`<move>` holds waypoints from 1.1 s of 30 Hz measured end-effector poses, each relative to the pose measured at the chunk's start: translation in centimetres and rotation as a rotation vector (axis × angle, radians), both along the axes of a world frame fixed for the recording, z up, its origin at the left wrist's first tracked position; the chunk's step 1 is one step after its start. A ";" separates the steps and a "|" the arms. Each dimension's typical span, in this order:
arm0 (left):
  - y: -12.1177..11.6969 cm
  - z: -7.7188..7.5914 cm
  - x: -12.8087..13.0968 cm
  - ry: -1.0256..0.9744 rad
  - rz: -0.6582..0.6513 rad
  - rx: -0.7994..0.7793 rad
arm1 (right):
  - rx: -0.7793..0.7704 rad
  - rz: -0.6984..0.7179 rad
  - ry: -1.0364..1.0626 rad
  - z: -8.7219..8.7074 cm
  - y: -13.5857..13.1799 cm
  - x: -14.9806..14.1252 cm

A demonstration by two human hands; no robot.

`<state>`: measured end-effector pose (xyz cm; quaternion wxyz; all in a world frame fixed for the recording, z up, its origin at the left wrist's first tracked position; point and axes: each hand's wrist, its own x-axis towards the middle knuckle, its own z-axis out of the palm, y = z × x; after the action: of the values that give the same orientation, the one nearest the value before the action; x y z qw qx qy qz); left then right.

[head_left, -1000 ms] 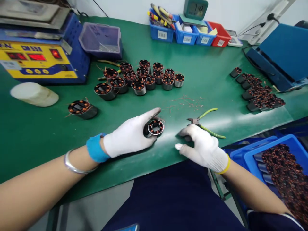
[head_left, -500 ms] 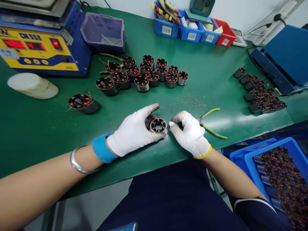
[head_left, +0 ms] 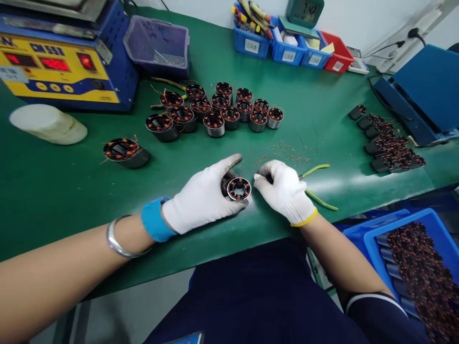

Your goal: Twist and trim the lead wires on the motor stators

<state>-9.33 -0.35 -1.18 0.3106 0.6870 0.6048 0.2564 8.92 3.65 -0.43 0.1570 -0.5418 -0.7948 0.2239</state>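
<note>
My left hand (head_left: 204,193), in a white glove with dark fingertips, curls round a motor stator (head_left: 239,189) with copper windings. The stator's open ring end faces right and up toward me. Just to its right, my gloved right hand (head_left: 283,191) is closed in a pinch, apart from the stator. Whatever lies between those fingertips is too small or hidden to make out. Green-handled cutting pliers (head_left: 321,200) lie on the table beside the right hand, which partly hides their head. Loose copper wire scraps (head_left: 287,152) are scattered beyond that hand.
Several stators (head_left: 215,122) stand in a group beyond my hands, and one stator (head_left: 125,152) stands apart at left. More stators (head_left: 389,143) sit at right, and many fill a blue crate (head_left: 369,253). A yellow-blue device (head_left: 68,71) and a white cylinder (head_left: 48,124) are at left.
The stator in my left hand has turned slightly, and its ring sits a little farther right. My right hand stays pinched close by. The whole view has shifted a little.
</note>
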 end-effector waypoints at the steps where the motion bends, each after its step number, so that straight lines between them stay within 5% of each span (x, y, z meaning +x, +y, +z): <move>1: 0.0 0.1 0.0 0.004 -0.005 0.004 | 0.029 -0.003 -0.061 0.2 -0.1 0.3; 13: -0.6 -0.5 -0.2 -0.049 -0.024 0.071 | -0.159 0.232 0.080 1.6 0.2 0.8; 18: -1.1 -1.2 -0.3 -0.052 -0.131 0.295 | -0.185 0.211 0.171 1.2 -0.7 1.6; 22: -1.2 -1.3 -0.2 -0.054 -0.183 0.330 | 0.051 0.235 0.321 0.3 -1.5 1.2; 27: -1.1 -1.6 0.0 -0.152 -0.113 0.232 | 0.302 0.212 0.199 -0.3 -1.5 -1.3; 33: -0.9 -2.3 -0.1 -0.232 -0.081 0.165 | 0.328 0.238 0.361 -0.4 -1.3 -0.5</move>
<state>-9.47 -1.22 -3.46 0.3311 0.6999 0.5135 0.3699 8.43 2.40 -0.80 0.3547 -0.3633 -0.8375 0.2020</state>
